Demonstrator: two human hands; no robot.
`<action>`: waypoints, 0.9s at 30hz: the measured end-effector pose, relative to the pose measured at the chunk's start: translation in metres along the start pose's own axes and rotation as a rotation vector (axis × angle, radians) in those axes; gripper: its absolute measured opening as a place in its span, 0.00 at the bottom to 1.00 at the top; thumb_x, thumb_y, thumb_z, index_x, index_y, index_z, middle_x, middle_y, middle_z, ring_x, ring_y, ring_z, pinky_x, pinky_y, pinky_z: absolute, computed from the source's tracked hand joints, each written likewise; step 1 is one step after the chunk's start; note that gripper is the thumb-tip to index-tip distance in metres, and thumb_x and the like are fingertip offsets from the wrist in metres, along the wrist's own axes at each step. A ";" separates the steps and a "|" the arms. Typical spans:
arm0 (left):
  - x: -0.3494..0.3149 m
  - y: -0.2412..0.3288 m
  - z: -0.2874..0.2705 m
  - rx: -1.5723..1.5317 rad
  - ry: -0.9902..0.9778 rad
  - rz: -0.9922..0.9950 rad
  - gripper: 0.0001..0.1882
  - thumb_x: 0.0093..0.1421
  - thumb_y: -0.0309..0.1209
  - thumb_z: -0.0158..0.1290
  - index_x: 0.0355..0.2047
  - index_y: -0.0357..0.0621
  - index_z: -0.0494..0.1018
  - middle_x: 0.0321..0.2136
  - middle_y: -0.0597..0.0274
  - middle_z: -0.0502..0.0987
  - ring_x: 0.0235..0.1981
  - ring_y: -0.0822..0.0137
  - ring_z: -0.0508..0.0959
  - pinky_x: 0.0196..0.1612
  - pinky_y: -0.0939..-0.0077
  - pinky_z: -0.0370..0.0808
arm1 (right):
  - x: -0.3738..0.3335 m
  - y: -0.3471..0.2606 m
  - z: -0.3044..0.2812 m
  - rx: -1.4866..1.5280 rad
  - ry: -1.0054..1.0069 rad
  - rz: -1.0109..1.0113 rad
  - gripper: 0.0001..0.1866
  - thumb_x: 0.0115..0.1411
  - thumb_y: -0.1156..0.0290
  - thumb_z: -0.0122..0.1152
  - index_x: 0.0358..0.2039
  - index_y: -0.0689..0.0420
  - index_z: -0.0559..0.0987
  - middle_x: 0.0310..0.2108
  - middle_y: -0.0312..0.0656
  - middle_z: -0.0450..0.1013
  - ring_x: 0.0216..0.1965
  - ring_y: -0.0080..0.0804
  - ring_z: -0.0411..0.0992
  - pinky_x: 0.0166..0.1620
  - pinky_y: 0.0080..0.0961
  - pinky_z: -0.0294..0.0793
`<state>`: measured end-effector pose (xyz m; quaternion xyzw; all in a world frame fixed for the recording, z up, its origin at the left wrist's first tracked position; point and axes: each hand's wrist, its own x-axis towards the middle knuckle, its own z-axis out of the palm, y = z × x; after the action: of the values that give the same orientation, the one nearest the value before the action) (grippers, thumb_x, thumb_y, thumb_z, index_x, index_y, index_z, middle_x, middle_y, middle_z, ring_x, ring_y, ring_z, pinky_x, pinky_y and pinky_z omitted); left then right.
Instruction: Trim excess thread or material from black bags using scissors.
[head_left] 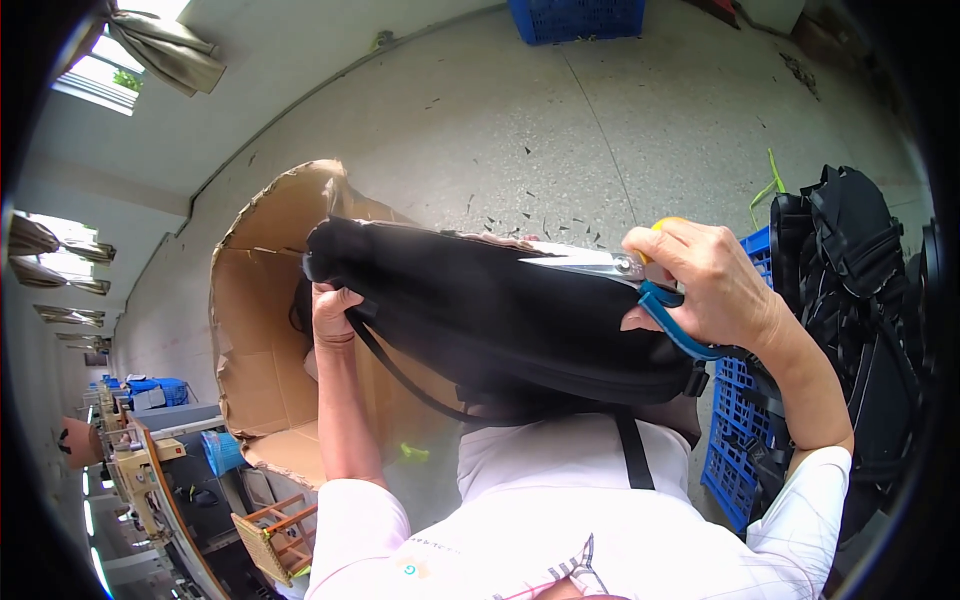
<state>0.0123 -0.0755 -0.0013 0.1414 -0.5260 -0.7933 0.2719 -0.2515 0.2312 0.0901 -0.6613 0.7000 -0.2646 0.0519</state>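
A black fabric bag (500,310) with straps lies across in front of my body. My left hand (333,312) is closed round its left end, near a thin black strap. In my right hand (705,275) is a pair of scissors (590,262) with one orange and one blue handle. The blades point left and lie along the upper edge of the bag. Whether they are cutting anything cannot be made out. A black buckle (697,378) hangs at the bag's right end.
A large open cardboard box (265,350) stands at the left, partly behind the bag. On the right, a blue plastic crate (728,440) sits beside a pile of black bags (850,260). Small dark scraps (545,222) dot the floor. A wooden stool (275,535) is at lower left.
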 end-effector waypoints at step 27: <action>-0.006 -0.002 0.005 -0.022 0.026 -0.042 0.30 0.35 0.20 0.62 0.43 0.39 0.69 0.36 0.60 0.75 0.38 0.64 0.75 0.45 0.73 0.70 | 0.019 -0.009 0.021 -0.052 0.058 -0.115 0.27 0.37 0.56 0.70 0.31 0.60 0.70 0.16 0.41 0.64 0.19 0.36 0.67 0.24 0.27 0.67</action>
<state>0.0144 -0.0678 -0.0018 0.1597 -0.5108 -0.8026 0.2634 -0.2369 0.2069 0.0817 -0.6938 0.6685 -0.2678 -0.0011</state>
